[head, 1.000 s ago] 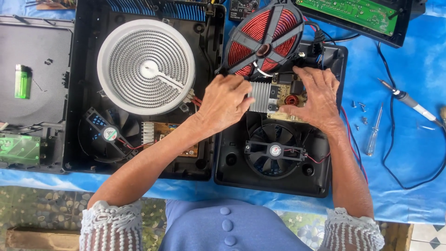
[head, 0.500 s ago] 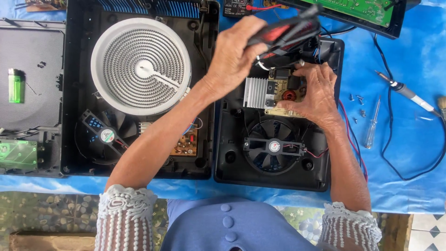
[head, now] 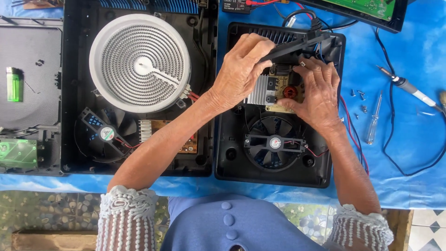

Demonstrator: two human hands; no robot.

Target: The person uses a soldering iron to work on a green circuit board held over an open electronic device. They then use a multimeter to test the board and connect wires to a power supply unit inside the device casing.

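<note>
Coil disc [head: 297,45], flat over the open cooker base [head: 232,158] 1 second ago, is now tipped up on edge, gripped by the left hand [head: 241,74]. Beneath it, the right hand [head: 313,95] rests fingers on the exposed circuit board [head: 281,88], near the desk's far edge.

Blue-covered table [head: 418,56], open cookers [head: 320,167], screwdriver [head: 373,122], screws [head: 358,95]

blue cloth [head: 409,139] | black casing [head: 232,158] | white-grey ribbed heater [head: 139,62] | green lighter [head: 14,84]

Matt black plastic casing [head: 230,153], ribbed metal heatsink [head: 258,90], glossy blue table sheet [head: 409,51]
</note>
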